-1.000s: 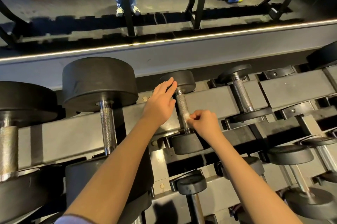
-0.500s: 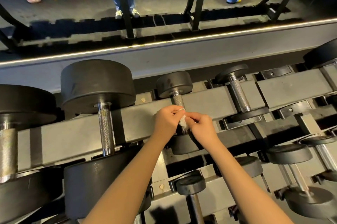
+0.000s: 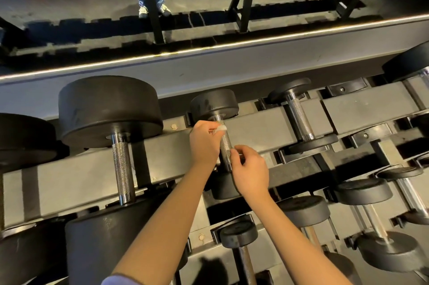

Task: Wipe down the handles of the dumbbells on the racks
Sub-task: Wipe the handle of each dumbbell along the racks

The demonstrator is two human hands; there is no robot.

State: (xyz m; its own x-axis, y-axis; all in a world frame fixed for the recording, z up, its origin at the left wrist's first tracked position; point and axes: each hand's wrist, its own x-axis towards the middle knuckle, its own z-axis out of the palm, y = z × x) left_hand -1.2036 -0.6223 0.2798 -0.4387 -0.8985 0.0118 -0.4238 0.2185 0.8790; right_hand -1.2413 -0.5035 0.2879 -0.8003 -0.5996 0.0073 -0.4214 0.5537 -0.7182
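While our left hand [image 3: 204,143] pinches a white wipe [image 3: 220,127] against the top of the handle [image 3: 224,145] of a dumbbell [image 3: 213,104], just under its far head, the fingers curl inward and their tips are hidden behind wipe and knuckles. Our right hand [image 3: 251,173] sits lower, fingers bent and close together, thumb and forefinger tips at the handle's right edge. We cannot tell whether they pinch the steel or only touch it. We see the dumbbell lying across the grey rail [image 3: 162,157] of the rack's top tier, between a big dumbbell [image 3: 109,108] on the left and a slim dumbbell [image 3: 299,119] on the right. Its near head [image 3: 222,188] is mostly covered by our wrists. Most of the wipe is lost in the left hand's grip, so we cannot make out its shape. We find the lower dumbbells [image 3: 301,211] partly cut off at the bottom and right edges, and a pale sleeve [image 3: 118,281] shows only as a sliver.
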